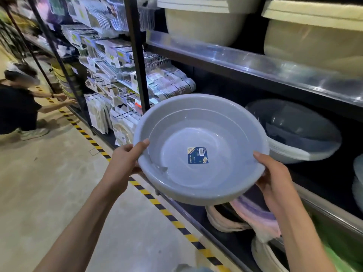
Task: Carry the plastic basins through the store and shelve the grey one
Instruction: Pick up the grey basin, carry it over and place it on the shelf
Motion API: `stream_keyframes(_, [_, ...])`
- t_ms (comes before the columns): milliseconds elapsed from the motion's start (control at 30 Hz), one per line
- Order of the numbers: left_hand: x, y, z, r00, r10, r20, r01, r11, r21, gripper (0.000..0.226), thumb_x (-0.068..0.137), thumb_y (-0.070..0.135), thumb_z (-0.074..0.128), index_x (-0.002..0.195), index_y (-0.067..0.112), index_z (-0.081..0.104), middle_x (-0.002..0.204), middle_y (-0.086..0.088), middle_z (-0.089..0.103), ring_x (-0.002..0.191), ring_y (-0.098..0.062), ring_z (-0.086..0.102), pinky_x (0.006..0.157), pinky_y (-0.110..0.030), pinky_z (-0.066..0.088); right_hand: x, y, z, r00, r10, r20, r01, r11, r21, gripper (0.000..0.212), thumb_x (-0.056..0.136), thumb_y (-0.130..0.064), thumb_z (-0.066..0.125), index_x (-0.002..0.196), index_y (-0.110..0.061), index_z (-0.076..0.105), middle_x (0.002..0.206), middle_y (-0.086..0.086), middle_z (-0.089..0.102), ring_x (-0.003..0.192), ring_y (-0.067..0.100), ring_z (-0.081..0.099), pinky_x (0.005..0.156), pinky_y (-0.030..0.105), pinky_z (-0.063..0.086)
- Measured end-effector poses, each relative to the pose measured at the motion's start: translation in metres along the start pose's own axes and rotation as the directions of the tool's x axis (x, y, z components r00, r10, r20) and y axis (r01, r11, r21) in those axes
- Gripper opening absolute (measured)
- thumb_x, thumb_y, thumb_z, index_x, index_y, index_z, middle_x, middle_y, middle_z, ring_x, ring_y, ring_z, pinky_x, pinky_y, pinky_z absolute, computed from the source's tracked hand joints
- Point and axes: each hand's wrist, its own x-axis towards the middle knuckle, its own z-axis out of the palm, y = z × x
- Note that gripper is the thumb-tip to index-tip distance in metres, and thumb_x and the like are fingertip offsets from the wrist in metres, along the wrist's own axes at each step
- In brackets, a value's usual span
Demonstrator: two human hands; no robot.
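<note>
I hold a round grey plastic basin [198,134] in front of me, tilted so its inside faces me, with a blue label stuck on its bottom. My left hand [125,163] grips its left rim, thumb on top. My right hand [275,179] grips the right rim. The basin hovers just outside the middle shelf [255,69], where a stack of grey basins [298,132] lies to its right.
Cream basins [212,26] stand on the shelf above. Pink and white basins [249,214] fill the bottom shelf. Packaged goods [110,75] hang on the rack to the left. A crouching person [17,107] reaches toward the shelving far left. Yellow-black tape [163,209] marks the floor.
</note>
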Motion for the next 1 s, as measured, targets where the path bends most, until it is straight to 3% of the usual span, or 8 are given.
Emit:
stream_keyframes(133, [0.06, 0.007, -0.006, 0.999, 0.004, 0.035, -0.003, 1.0, -0.021, 0.045, 0.087, 0.046, 0.07, 0.108, 0.006, 0.075, 0.095, -0.014, 0.08, 0.082, -0.03, 0.078, 0.059, -0.027, 0.06, 0.042, -0.003, 0.032, 1.0, -0.023, -0.02, 0.023, 0.999, 0.035, 0.029, 0.082, -0.026, 0.072, 0.106, -0.009, 0.071, 0.085, 0.005, 0.079, 0.067, 0.013, 0.074, 0.052, 0.024, 0.056])
stream_keyframes(367, [0.159, 0.024, -0.022, 0.984, -0.026, 0.174, 0.027, 1.0, -0.004, 0.044, 0.086, 0.043, 0.071, 0.108, 0.005, 0.074, 0.094, -0.016, 0.08, 0.082, -0.032, 0.077, 0.07, -0.035, 0.06, 0.094, -0.002, 0.084, 0.992, -0.061, -0.108, 0.062, 0.998, 0.005, 0.02, 0.073, -0.035, 0.078, 0.085, -0.02, 0.08, 0.093, 0.007, 0.079, 0.079, 0.017, 0.072, 0.073, 0.035, 0.052])
stream_keyframes(467, [0.201, 0.031, -0.027, 0.972, -0.036, 0.23, 0.038, 0.999, -0.004, 0.036, 0.091, 0.034, 0.069, 0.109, 0.002, 0.072, 0.092, -0.016, 0.08, 0.074, -0.026, 0.077, 0.059, -0.028, 0.059, 0.109, 0.002, 0.108, 0.982, -0.044, -0.183, 0.045, 0.999, 0.004, 0.025, 0.072, -0.035, 0.079, 0.088, -0.017, 0.08, 0.099, 0.01, 0.078, 0.087, 0.022, 0.071, 0.078, 0.036, 0.052])
stream_keyframes(633, [0.27, 0.044, -0.024, 0.95, -0.024, 0.312, 0.049, 0.996, -0.074, 0.037, 0.091, 0.029, 0.07, 0.107, -0.004, 0.07, 0.091, -0.019, 0.079, 0.068, -0.023, 0.076, 0.057, -0.027, 0.06, 0.128, 0.003, 0.14, 0.969, -0.063, -0.24, 0.065, 0.998, 0.001, 0.026, 0.068, -0.04, 0.08, 0.085, -0.02, 0.08, 0.096, 0.008, 0.077, 0.085, 0.021, 0.071, 0.079, 0.037, 0.051])
stream_keyframes(700, [0.293, 0.046, -0.022, 0.93, -0.019, 0.367, 0.057, 0.994, -0.092, 0.037, 0.092, 0.028, 0.069, 0.106, -0.006, 0.07, 0.087, -0.016, 0.08, 0.069, -0.022, 0.076, 0.056, -0.025, 0.058, 0.135, 0.004, 0.147, 0.961, -0.069, -0.268, 0.071, 0.997, -0.002, 0.024, 0.073, -0.035, 0.079, 0.088, -0.017, 0.077, 0.093, 0.01, 0.074, 0.087, 0.024, 0.067, 0.08, 0.038, 0.049])
stream_keyframes(833, [0.331, 0.043, -0.012, 0.889, -0.03, 0.457, 0.096, 0.988, -0.122, 0.04, 0.091, 0.028, 0.07, 0.11, -0.007, 0.07, 0.098, -0.023, 0.078, 0.08, -0.029, 0.077, 0.064, -0.03, 0.061, 0.153, 0.007, 0.157, 0.955, -0.098, -0.279, 0.109, 0.994, 0.023, 0.013, 0.085, -0.026, 0.071, 0.092, -0.017, 0.077, 0.099, 0.008, 0.077, 0.089, 0.018, 0.07, 0.087, 0.04, 0.047])
stream_keyframes(933, [0.357, 0.039, 0.0, 0.862, -0.027, 0.506, 0.109, 0.985, -0.134, 0.048, 0.091, 0.031, 0.07, 0.112, -0.011, 0.067, 0.085, -0.018, 0.076, 0.078, -0.03, 0.072, 0.064, -0.031, 0.061, 0.174, 0.008, 0.156, 0.951, -0.124, -0.283, 0.141, 0.989, 0.039, 0.029, 0.087, -0.027, 0.069, 0.109, -0.008, 0.073, 0.103, 0.009, 0.075, 0.097, 0.021, 0.066, 0.091, 0.039, 0.046])
stream_keyframes(1000, [0.372, 0.037, 0.009, 0.849, -0.003, 0.529, 0.088, 0.987, -0.136, 0.052, 0.088, 0.034, 0.072, 0.109, -0.012, 0.065, 0.075, -0.019, 0.062, 0.08, -0.032, 0.061, 0.067, -0.033, 0.063, 0.189, 0.008, 0.153, 0.944, -0.122, -0.307, 0.154, 0.985, 0.081, 0.038, 0.088, -0.025, 0.068, 0.117, 0.0, 0.068, 0.105, 0.015, 0.071, 0.101, 0.025, 0.063, 0.094, 0.04, 0.047])
